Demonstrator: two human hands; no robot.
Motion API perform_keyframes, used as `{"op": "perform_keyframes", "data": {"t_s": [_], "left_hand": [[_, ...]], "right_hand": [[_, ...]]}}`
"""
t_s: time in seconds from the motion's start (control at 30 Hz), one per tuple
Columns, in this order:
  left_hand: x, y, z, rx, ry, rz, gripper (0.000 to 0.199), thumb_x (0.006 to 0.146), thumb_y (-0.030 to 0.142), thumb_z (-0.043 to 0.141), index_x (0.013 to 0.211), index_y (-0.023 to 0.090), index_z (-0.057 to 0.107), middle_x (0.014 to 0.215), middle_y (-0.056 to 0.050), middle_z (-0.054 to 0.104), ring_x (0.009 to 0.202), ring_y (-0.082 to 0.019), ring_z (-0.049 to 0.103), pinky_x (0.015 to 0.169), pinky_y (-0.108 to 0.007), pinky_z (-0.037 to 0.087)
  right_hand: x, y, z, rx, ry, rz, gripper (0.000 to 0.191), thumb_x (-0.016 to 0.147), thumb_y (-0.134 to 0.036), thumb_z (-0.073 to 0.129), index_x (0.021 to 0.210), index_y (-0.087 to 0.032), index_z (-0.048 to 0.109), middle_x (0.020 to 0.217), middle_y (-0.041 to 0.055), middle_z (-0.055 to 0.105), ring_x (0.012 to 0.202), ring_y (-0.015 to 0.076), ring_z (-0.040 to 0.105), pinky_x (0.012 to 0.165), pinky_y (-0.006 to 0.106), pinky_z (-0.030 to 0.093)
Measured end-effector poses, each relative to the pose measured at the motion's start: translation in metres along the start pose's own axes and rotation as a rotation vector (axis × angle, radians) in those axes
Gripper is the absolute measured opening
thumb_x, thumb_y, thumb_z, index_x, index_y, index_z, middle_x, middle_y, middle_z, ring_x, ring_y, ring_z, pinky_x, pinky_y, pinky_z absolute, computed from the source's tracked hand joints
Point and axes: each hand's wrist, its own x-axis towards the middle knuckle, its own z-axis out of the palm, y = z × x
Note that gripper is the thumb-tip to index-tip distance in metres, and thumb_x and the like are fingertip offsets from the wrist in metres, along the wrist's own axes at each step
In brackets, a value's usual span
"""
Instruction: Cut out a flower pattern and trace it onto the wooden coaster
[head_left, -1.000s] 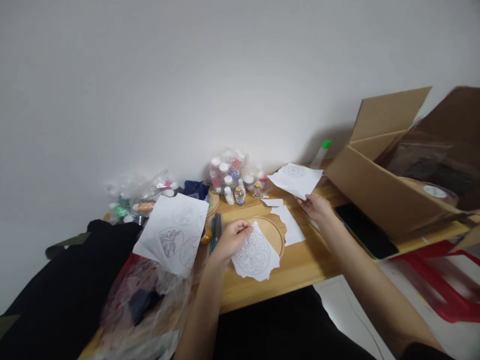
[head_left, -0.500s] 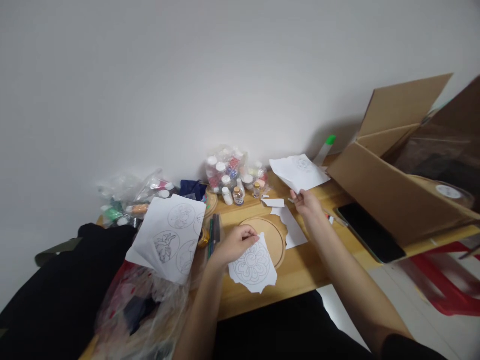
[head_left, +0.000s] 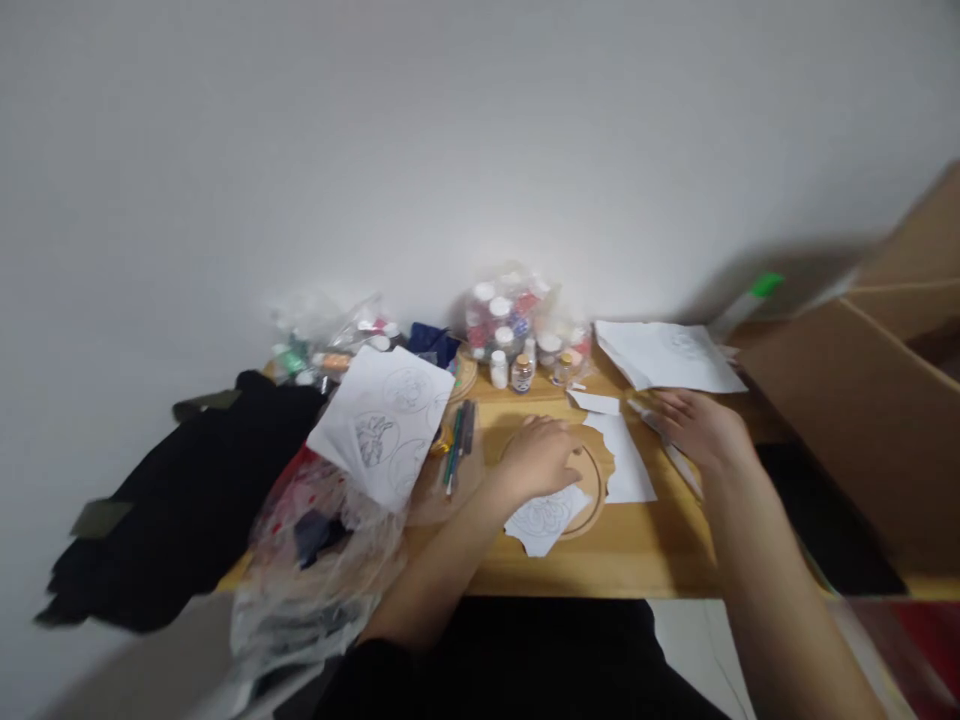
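My left hand (head_left: pixel 541 458) lies palm down over a round wooden board (head_left: pixel 598 482), thumb and fingers apart. Under it sits a torn-edged paper piece (head_left: pixel 541 528) with a flower line drawing, its upper part hidden by the hand. Beside the board's right edge is a white paper remnant (head_left: pixel 630 465) with a ragged side, and a small paper strip (head_left: pixel 596 402) lies above that. My right hand (head_left: pixel 701 428) is low over the table at a thin white stick-like item (head_left: pixel 681 468). Blur hides whether its fingers grip this item.
Printed sheets (head_left: pixel 382 425) and pencils (head_left: pixel 459 445) are on the left, near a clear plastic bag (head_left: pixel 322 560) and black cloth (head_left: pixel 187 500). Bagged small bottles (head_left: pixel 502 320) stand by the wall. At right are another sheet (head_left: pixel 667 355), a green-capped bottle (head_left: pixel 750 303) and a cardboard box (head_left: pixel 847 420).
My left hand has moved from pinching the flower drawing's edge to lying over it on the board. My right hand has let go of the back sheet and come down to the table. The view has turned right.
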Motion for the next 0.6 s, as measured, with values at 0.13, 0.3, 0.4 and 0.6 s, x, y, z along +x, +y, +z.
{"op": "perform_keyframes", "data": {"t_s": [0.13,0.3,0.4,0.6], "left_hand": [[-0.033,-0.003,-0.017,0.148,0.312,-0.154,0.021,0.089,0.035,0.057,0.092,0.018,0.069,0.096,-0.008,0.068,0.099,-0.025,0.060,0.095,-0.042,0.044],[-0.106,-0.052,-0.042,0.264,0.800,-0.624,0.024,0.085,0.028,0.060,0.105,0.015,0.065,0.112,-0.015,0.064,0.110,-0.030,0.056,0.099,-0.050,0.043],[-0.143,-0.080,-0.050,0.198,1.106,-0.841,0.062,0.077,0.030,0.069,0.131,0.010,0.048,0.135,-0.021,0.051,0.132,-0.035,0.043,0.113,-0.055,0.030],[-0.165,-0.093,-0.032,-0.414,1.298,-0.900,0.101,0.065,0.029,0.079,0.147,0.017,0.021,0.154,-0.023,0.030,0.144,-0.034,0.033,0.118,-0.051,0.028]], "right_hand": [[-0.026,-0.010,-0.009,-0.201,-0.014,0.021,0.016,0.058,-0.024,0.074,0.070,-0.018,0.065,0.061,-0.0004,0.059,0.051,0.0072,0.052,0.044,0.016,0.043],[-0.067,0.002,0.029,-0.612,-0.580,-0.042,0.046,0.059,-0.052,0.078,0.089,-0.017,0.073,0.080,0.0065,0.069,0.070,0.0134,0.061,0.061,0.024,0.050],[-0.082,0.024,0.083,-0.718,-0.796,-0.064,0.045,0.065,-0.048,0.075,0.099,-0.019,0.070,0.095,0.0067,0.071,0.085,0.0175,0.064,0.075,0.030,0.051],[-0.070,0.072,0.205,-0.640,-0.664,-0.156,0.027,0.071,-0.022,0.067,0.097,-0.021,0.061,0.085,0.0009,0.067,0.078,0.0139,0.062,0.076,0.029,0.052]]}}
